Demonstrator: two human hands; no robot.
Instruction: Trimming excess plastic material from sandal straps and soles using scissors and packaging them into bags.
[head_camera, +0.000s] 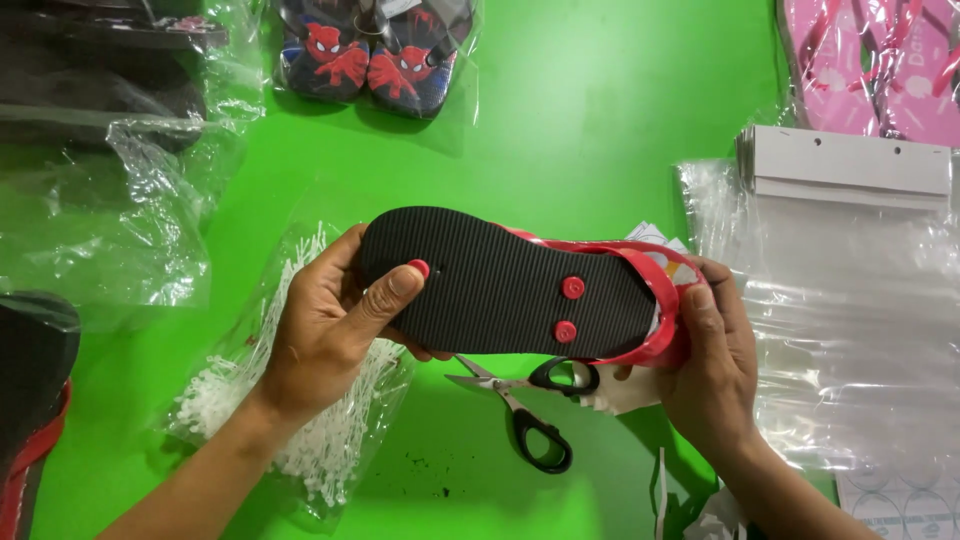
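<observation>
I hold a flip-flop (500, 285) sideways above the green table, its ribbed black sole facing up with red strap plugs showing through it. My left hand (335, 325) grips the toe end, thumb pressed on the sole beside one red plug. My right hand (710, 350) holds the heel end, where red straps wrap around the edge. A second sole seems to lie under the first, but I cannot tell for sure.
Black-handled scissors (530, 400) lie on the green table (600, 120) just below the flip-flop. A clear bag of white plastic tag pins (320, 440) sits under my left hand. Clear bags with white card headers (850, 300) are stacked at right. Bagged flip-flops lie along the far edge and left.
</observation>
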